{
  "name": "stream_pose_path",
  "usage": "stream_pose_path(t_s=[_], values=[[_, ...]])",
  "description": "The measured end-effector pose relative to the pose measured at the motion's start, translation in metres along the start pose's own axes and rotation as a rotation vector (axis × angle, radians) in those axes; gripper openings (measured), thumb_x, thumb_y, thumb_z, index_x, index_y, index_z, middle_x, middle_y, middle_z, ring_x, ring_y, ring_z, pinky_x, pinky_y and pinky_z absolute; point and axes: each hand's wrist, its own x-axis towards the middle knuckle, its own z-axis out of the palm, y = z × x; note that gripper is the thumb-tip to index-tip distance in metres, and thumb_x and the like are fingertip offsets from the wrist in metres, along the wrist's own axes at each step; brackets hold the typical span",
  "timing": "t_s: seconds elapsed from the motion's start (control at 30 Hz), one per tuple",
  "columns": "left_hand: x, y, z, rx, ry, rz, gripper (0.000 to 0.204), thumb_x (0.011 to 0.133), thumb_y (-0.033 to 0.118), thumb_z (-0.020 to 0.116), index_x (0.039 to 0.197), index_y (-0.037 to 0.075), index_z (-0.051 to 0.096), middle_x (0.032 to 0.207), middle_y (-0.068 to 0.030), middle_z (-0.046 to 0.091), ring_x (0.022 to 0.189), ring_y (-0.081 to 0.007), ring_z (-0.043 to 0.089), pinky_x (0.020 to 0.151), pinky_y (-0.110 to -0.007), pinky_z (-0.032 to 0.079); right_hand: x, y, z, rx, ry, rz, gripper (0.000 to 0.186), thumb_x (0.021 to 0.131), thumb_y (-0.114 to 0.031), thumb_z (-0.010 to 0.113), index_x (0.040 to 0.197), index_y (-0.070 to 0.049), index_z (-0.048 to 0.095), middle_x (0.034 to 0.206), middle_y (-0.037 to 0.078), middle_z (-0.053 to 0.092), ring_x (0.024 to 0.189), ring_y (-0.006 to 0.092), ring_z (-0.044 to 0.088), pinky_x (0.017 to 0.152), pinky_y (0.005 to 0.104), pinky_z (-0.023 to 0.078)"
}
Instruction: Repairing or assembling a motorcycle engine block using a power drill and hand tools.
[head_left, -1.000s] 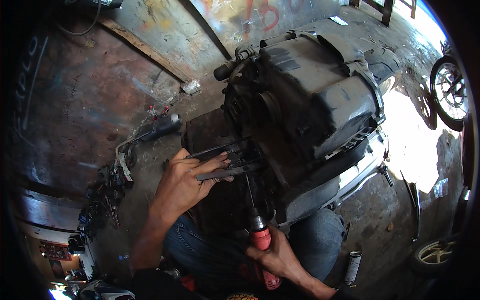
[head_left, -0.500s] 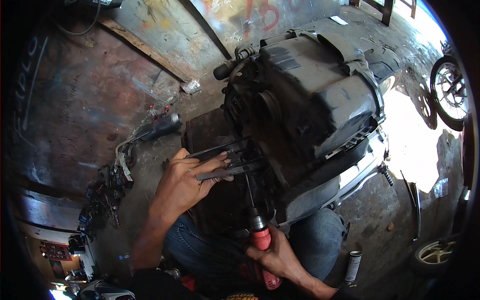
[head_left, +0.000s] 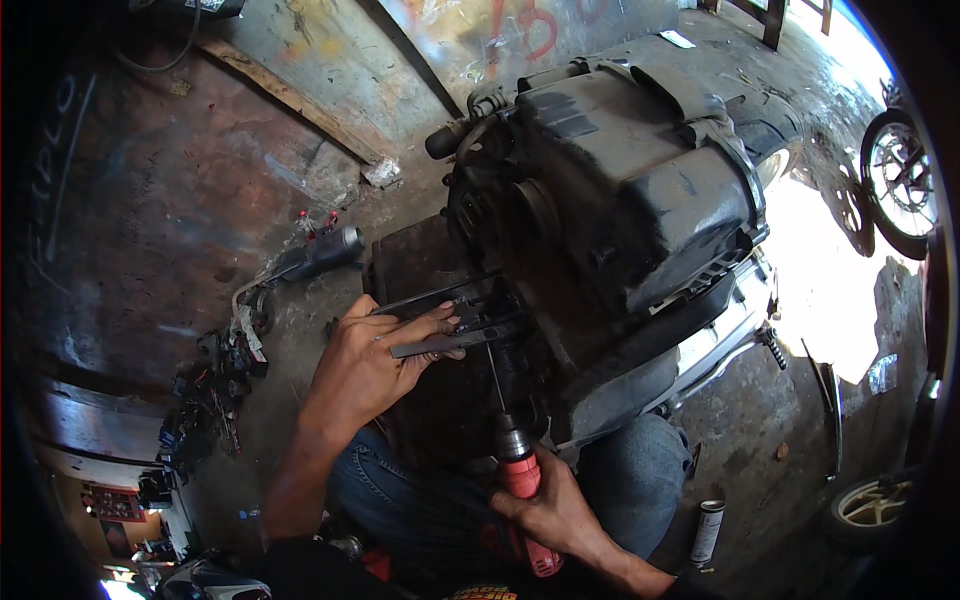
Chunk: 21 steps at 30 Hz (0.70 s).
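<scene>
A red power drill (head_left: 520, 478) is gripped in my right hand (head_left: 553, 510), its chuck turned away from me. From the chuck a long thin bit (head_left: 496, 380) reaches up to dark metal parts, where its tip is hard to make out. My left hand (head_left: 370, 365) is closed on a dark flat metal bracket (head_left: 430, 347), the fingers reaching in between its two arms. The bracket's far ends meet the shadowed lower side of a large, grimy engine unit (head_left: 640, 190) with a grey cover. Their contact there is too dark to tell.
My jeans-clad knee (head_left: 635, 480) is close to the right hand. A spray can (head_left: 707, 533) stands on the floor at the right, near a wheel (head_left: 870, 505). An exhaust muffler (head_left: 325, 252) and a heap of loose parts (head_left: 210, 385) lie at the left by the wall.
The drill and its bit have shifted very slightly to the left. My left hand and the bracket look the same.
</scene>
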Motion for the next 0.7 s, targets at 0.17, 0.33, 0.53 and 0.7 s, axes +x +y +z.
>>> stream_pose_path(t_s=[0.17, 0.33, 0.53, 0.7], values=[[0.0029, 0.0062, -0.0031, -0.042, -0.009, -0.020, 0.040, 0.077, 0.004, 0.075, 0.116, 0.013, 0.077, 0.125, -0.0007, 0.074, 0.075, -0.0226, 0.069, 0.079, -0.034, 0.045, 0.0007, 0.0027, 0.0002, 0.007, 0.008, -0.002, 0.051, 0.082, -0.010, 0.078, 0.126, 0.005, 0.055, 0.094, 0.010, 0.065, 0.085, 0.0166, 0.063, 0.081, 0.0352, 0.054], [-0.0007, -0.0003, -0.0023, 0.017, -0.019, -0.004, 0.040, 0.079, 0.013, 0.080, 0.119, 0.019, 0.077, 0.132, 0.0056, 0.071, 0.073, -0.0155, 0.067, 0.080, -0.033, 0.047, 0.0007, -0.0013, 0.0014, -0.010, 0.016, -0.033, 0.051, 0.083, -0.010, 0.077, 0.126, 0.005, 0.055, 0.095, 0.010, 0.065, 0.087, 0.0170, 0.063, 0.083, 0.0355, 0.054], [0.0000, 0.0003, -0.0013, 0.011, -0.007, 0.012, 0.038, 0.079, 0.014, 0.081, 0.117, 0.018, 0.078, 0.132, 0.0052, 0.071, 0.072, -0.0156, 0.068, 0.080, -0.033, 0.047, 0.0006, 0.0045, 0.0006, 0.014, 0.002, -0.015, 0.056, 0.083, -0.009, 0.077, 0.131, 0.005, 0.053, 0.099, 0.011, 0.066, 0.090, 0.0176, 0.064, 0.084, 0.0352, 0.054], [0.0000, -0.0005, -0.0018, 0.003, -0.005, 0.026, 0.036, 0.080, 0.015, 0.081, 0.116, 0.018, 0.078, 0.131, 0.0051, 0.072, 0.073, -0.0157, 0.068, 0.079, -0.033, 0.046, 0.0006, 0.0042, 0.0013, 0.024, -0.002, -0.017, 0.058, 0.083, -0.009, 0.077, 0.133, 0.005, 0.051, 0.101, 0.011, 0.066, 0.090, 0.0179, 0.064, 0.085, 0.0351, 0.055]])
